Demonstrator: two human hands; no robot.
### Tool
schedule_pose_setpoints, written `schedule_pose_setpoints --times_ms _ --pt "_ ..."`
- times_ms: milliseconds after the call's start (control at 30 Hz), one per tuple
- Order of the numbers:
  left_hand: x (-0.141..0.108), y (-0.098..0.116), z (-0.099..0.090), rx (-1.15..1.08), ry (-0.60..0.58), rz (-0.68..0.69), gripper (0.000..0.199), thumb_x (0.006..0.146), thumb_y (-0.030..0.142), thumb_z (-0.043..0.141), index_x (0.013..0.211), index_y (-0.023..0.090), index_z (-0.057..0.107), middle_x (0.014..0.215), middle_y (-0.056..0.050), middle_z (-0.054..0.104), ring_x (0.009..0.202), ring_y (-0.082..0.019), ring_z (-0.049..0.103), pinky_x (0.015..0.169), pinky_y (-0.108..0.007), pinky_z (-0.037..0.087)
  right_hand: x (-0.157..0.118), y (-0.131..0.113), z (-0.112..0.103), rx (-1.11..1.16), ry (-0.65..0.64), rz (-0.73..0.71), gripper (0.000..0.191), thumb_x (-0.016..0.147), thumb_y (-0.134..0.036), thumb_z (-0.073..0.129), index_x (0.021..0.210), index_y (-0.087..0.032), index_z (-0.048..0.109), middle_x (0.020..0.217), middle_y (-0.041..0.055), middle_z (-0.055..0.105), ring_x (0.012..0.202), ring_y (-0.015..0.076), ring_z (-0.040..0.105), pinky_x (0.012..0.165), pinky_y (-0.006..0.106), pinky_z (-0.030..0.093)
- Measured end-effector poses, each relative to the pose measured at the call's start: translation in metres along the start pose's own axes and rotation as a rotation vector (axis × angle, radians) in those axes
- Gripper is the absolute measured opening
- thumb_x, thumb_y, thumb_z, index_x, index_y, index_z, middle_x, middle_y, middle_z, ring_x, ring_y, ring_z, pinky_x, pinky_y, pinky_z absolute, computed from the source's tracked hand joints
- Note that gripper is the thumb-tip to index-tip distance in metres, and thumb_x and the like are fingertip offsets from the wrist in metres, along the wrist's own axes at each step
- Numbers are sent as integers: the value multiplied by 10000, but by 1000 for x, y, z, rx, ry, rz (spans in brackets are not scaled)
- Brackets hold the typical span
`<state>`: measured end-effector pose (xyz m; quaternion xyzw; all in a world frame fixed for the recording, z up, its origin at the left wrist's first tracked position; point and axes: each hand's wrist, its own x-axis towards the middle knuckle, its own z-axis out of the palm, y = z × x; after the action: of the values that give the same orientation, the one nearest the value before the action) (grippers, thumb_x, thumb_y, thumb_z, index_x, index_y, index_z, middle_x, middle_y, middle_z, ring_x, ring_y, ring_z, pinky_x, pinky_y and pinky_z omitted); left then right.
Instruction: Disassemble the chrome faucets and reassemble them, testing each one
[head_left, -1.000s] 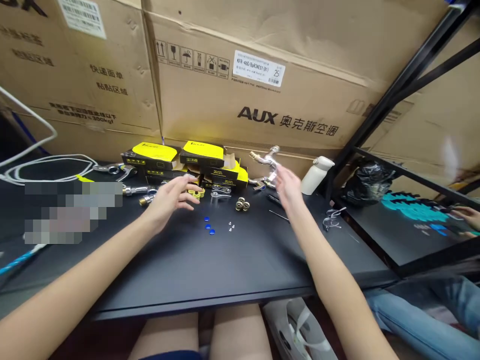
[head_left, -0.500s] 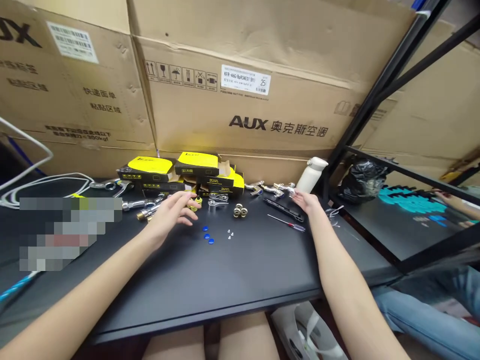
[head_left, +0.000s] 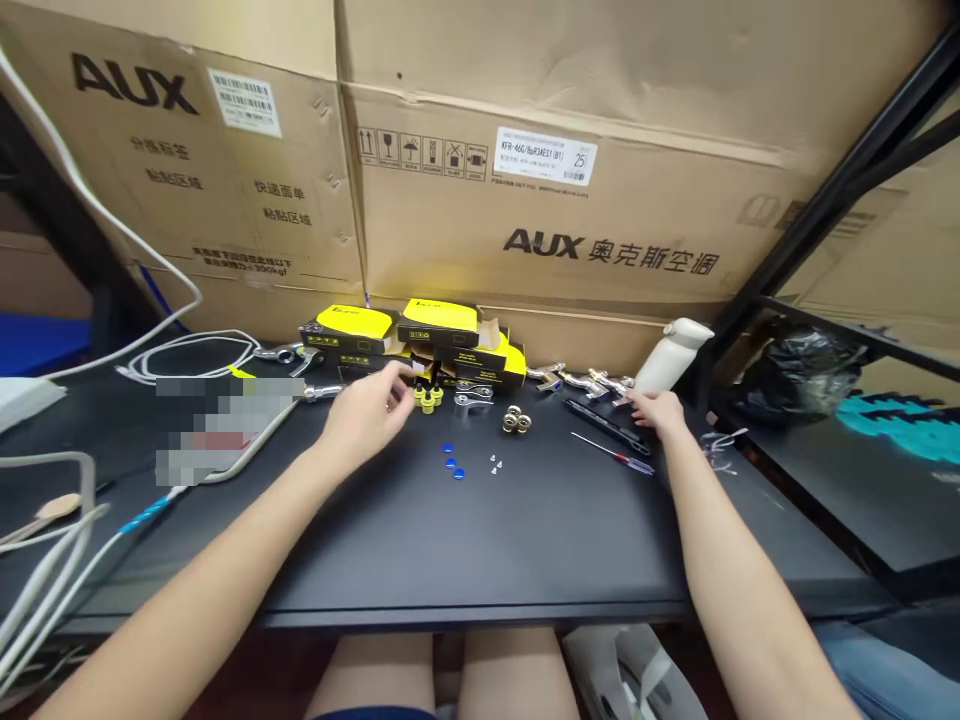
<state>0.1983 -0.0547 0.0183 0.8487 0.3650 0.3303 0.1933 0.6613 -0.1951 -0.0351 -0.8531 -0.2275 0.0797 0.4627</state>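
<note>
The left hand (head_left: 364, 418) is hovering open and empty just beside the small yellow fittings (head_left: 427, 397) on the black desk (head_left: 525, 530) (light, fiddly pieces, best pinched by their rims), while the right hand (head_left: 660, 412) is resting open and empty near the chrome taps (head_left: 592, 381).

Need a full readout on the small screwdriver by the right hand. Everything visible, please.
The small screwdriver lies flat on the black table top, its thin metal shaft running away from the handle toward the left and far side. The handle looks plastic, with red and darker bands; the tip is too small to make out. It sits just on the near side of a long black object, apart from it, and the right hand is close by without touching it. Nothing appears to rest on it.
</note>
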Motion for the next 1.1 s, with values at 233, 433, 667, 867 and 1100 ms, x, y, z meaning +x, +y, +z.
schedule_pose_setpoints --times_ms 233,433,667,867,1100 --pt "10 -26 -28 512 9 70 410 828 249 474 1228 164 509 1129 -142 627 1052 -317 600 818 -388 490 -4 -7 -4 -146 -33 98 329 940 -338 572 1214 -154 563 1206 93 589 1015 207 615 852 411 539" --pt "8 -34 -15 474 -246 76 308 799 249 499 1069 215 642 1050 -123 648 951 -320 633 773 -390 491 -20 -27 -8 -216 244 -82 256 791 -304 712 955 -108 708 1012 151 677 1064 314 602 951 470 455" --pt "9 -37 -28 292 -409 1 156 632 219 610 751 240 709 736 -38 704 697 -240 654 631 -294 465 -31 -40 -10 -186 419 -280 199 898 -330 618 935 -140 666 954 60 683 936 188 638 902 407 493" --pt "2 -38 -51 131 -573 -100 260 507 383 773 727 252 730 694 -12 715 632 -211 665 532 -243 463 -34 -42 -9 -143 528 -374 160 827 -240 606 870 -124 707 883 105 716 886 237 659 897 383 479" --pt "11 -21 -16 112 -167 74 394 822 520 563 1004 186 665 993 -92 685 915 -252 631 843 -371 492 -33 -49 -4 -85 585 -468 283 798 -237 547 983 -100 711 892 123 726 772 237 671 852 368 490"
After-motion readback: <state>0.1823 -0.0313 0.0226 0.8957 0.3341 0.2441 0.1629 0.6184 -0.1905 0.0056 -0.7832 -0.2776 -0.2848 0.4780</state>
